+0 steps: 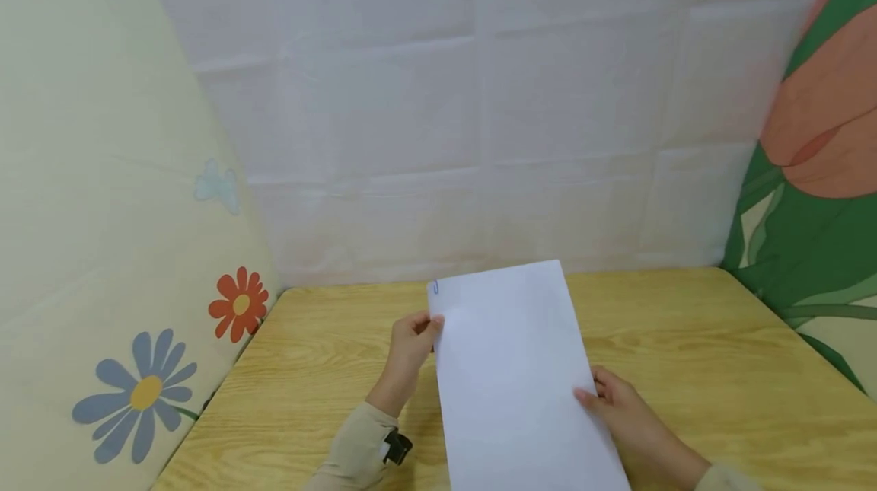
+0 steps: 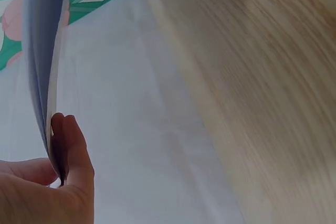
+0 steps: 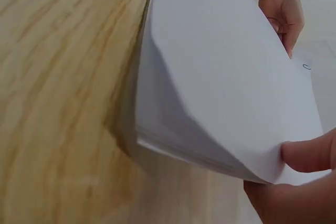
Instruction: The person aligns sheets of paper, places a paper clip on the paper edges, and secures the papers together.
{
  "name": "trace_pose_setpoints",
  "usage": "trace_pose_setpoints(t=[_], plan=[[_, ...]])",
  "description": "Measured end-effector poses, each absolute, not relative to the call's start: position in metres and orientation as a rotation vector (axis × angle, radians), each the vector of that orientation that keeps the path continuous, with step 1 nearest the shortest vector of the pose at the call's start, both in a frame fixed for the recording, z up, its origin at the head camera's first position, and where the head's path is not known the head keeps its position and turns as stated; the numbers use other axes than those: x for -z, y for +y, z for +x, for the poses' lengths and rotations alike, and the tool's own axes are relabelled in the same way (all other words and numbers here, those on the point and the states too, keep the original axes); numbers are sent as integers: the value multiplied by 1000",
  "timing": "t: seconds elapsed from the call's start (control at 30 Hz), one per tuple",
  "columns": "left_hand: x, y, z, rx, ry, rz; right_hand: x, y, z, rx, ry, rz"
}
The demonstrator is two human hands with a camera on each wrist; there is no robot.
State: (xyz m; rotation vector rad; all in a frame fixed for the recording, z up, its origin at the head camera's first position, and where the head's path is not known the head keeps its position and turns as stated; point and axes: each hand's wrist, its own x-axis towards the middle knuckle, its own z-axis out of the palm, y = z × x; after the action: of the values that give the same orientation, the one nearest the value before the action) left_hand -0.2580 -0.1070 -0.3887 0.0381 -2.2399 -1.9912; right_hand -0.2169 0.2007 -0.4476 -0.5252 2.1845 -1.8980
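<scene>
A stack of white paper sheets (image 1: 510, 377) is held up in front of me, tilted above the wooden table. On its upper left corner sits a small blue paper clip (image 1: 435, 288). My left hand (image 1: 413, 354) pinches the left edge just below the clip, thumb in front and fingers behind. Lower down, my right hand (image 1: 626, 411) pinches the right edge the same way. In the right wrist view the sheets (image 3: 220, 77) bow and their edges fan slightly apart near the right thumb (image 3: 310, 153). The left wrist view shows the stack (image 2: 44, 51) nearly edge-on.
The wooden table (image 1: 322, 369) reaches to a creased white cloth (image 1: 397, 110) at the back. A cream panel with printed flowers (image 1: 146, 393) stands on the left, and a green and pink floral one (image 1: 822, 247) on the right. A black strap piece (image 1: 396, 447) sits at my left wrist.
</scene>
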Motion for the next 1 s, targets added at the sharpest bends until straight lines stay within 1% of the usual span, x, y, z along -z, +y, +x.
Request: trace_pose_setpoints(t=[0.23,0.4,0.67,0.8,1.0], plan=[[394,-104,-263,1946,-2262,67,452,197,-212,1972,2297,-575],[394,-102,-261,1942,-2276,52,448,190,-208,1967,2442,-400],[396,-101,-252,1908,-2415,-92,436,185,-209,1969,2473,-75],[398,-101,-247,1830,-2502,-152,431,185,-214,1945,2451,-9],[403,-101,-243,1724,-2535,-231,427,187,-222,1907,2494,-29]])
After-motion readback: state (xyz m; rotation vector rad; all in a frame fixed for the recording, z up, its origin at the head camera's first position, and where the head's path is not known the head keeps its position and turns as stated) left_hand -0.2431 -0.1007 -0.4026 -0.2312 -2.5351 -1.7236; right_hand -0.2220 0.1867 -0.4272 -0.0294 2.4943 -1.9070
